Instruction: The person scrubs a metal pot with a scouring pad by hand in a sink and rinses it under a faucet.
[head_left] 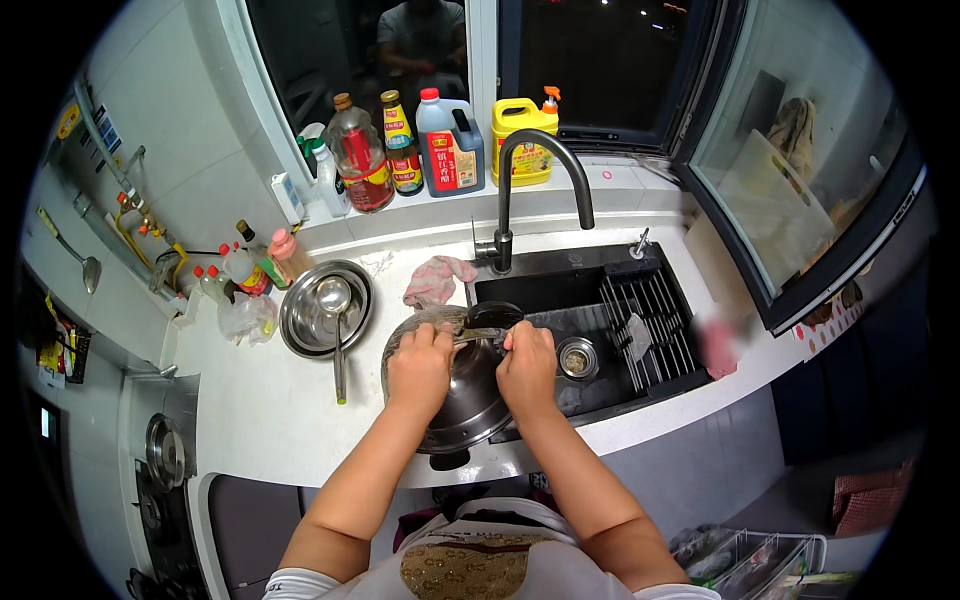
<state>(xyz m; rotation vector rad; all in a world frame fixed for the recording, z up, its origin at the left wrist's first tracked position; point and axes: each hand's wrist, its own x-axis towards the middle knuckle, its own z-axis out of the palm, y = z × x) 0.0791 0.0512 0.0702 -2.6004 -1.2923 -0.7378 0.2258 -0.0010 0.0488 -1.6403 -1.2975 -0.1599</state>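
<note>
Just left of the sink basin, a steel pot (463,405) stands on the counter, with a black handle (495,315) at its far side and another at its near side. Over its far part lies a greyish, see-through piece (447,318), thin and wrinkled-looking; I cannot make out its exact kind. My left hand (420,368) is closed on this piece, knuckles up, above the pot. Beside the far handle my right hand (527,368) is closed too, on the piece's right end. Both hands cover much of what they grip.
A steel bowl (292,330) with a ladle (336,320) resting across it sits on the left. A pink cloth (438,280) lies beyond the pot. Over the black sink (590,400) arches a faucet (545,140); a rack (650,330) spans it. Bottles (452,145) line the sill.
</note>
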